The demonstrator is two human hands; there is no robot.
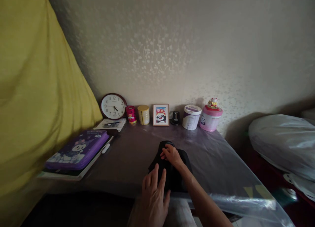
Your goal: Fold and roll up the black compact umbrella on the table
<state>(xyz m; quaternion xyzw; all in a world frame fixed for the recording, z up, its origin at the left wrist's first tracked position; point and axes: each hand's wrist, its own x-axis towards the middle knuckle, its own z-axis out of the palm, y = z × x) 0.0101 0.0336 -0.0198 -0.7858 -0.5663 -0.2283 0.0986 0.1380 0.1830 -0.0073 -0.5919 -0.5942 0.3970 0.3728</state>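
Left hand spread wide at the near edge, right hand curled over the black cloth on the desk; gripping? Can't tell! One careless tug could slide it off that glossy edge. Purple case leftward; clock, picture frame, pink tub behind, blocking long pushes.

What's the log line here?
left hand: open, at black item, contact unclear | right hand: on black item | behind: framed picture | table left: purple case
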